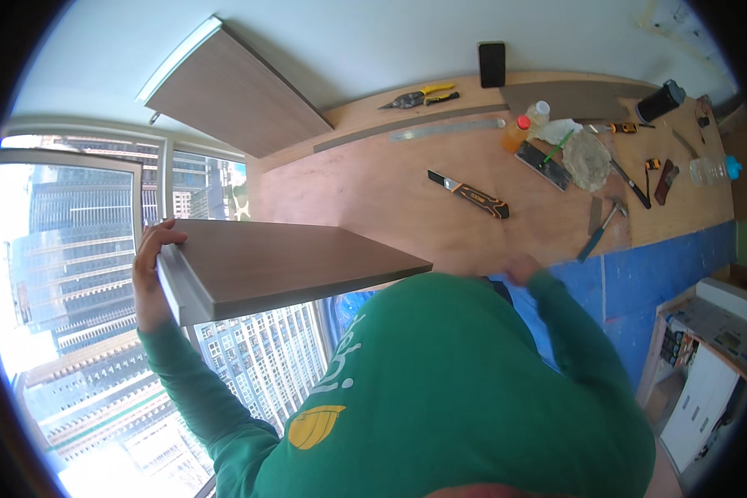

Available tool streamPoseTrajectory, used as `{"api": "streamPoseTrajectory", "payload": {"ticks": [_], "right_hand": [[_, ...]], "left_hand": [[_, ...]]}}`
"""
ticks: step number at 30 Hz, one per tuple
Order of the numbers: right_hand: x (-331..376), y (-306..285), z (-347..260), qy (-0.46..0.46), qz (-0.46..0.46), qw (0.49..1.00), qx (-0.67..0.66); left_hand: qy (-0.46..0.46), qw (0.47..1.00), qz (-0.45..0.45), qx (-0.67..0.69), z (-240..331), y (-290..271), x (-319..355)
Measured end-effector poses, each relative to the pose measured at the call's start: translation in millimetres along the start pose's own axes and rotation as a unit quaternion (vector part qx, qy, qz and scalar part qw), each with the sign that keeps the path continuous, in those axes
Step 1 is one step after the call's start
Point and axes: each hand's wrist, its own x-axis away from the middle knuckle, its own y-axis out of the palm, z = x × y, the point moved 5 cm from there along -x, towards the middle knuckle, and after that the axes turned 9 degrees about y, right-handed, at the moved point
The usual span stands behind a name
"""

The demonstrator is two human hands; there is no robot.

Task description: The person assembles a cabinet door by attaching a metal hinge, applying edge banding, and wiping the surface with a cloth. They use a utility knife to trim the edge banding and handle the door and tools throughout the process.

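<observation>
A wood-grain panel [290, 253] with a pale metal strip along its upper end stands upright at the left of the workbench. My left hand [151, 257] is wrapped over the strip at its top corner. My right hand [520, 269] is smeared by motion at the bench's near edge, in front of my body; its fingers cannot be made out. Beyond it on the wooden worktop [349, 191] lies an orange and black utility knife [471, 194]. A similar panel [239, 90] leans against the wall at the back left.
Yellow-handled snips [419, 97], a metal ruler [448, 129] and a phone [491, 65] are at the back. To the right are bottles [519, 131], a crumpled clear bag [588, 162], a hammer [603, 228] and a black cylinder [661, 101]. Blue sheeting [664, 266] covers the bench front; windows [66, 266] fill the left side.
</observation>
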Motion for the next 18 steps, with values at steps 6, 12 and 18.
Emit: {"api": "streamPoseTrajectory", "payload": {"ticks": [6,12,18], "right_hand": [[-92.5,41.5,-226.8,0.032,-0.103,0.992,-0.063],[-94.4,83.9,-280.6,0.087,-0.227,0.970,-0.005],[-82.1,78.7,-300.9,0.097,-0.247,0.962,-0.062]], "left_hand": [[0.001,1.000,-0.013,0.008,-5.7,-6.8,28.6],[-0.052,0.990,0.133,-0.001,-8.0,-2.8,81.4],[-0.292,0.663,0.357,0.590,-25.8,26.6,161.1]]}}
